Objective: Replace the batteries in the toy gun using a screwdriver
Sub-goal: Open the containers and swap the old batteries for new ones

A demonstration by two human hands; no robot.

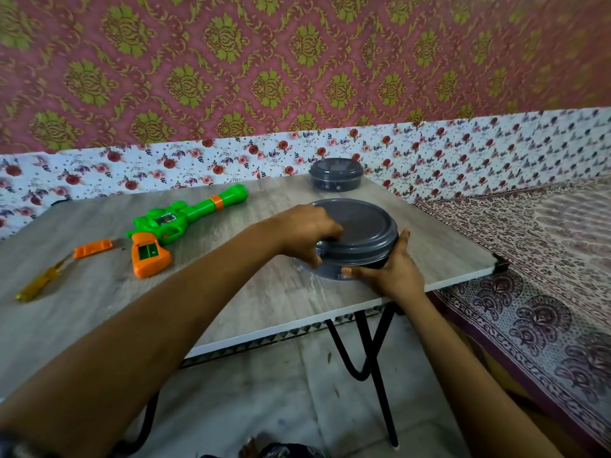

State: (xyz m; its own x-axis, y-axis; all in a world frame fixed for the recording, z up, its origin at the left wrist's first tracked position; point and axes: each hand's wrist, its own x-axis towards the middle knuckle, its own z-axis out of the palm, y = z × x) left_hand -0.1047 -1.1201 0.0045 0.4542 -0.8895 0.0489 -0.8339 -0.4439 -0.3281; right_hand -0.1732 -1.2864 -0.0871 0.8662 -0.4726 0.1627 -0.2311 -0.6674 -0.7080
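Wood-grain worktop [99, 325] fills my view. Far left lies the screwdriver [43, 279], then the orange battery cover [92, 248], then the toy gun [178, 219]. Its long axis runs from the grip at lower left to the muzzle at upper right, and the battery bay is open. Right of it, my left hand [304, 231] curls its fingers over the lid rim of a grey tub [357, 226], and my right hand [393, 269] clasps the tub's right wall. The gun lies left of both hands, nearer the left.

A wood-grain table [281, 302] stands beside a patterned bedspread [529, 252].
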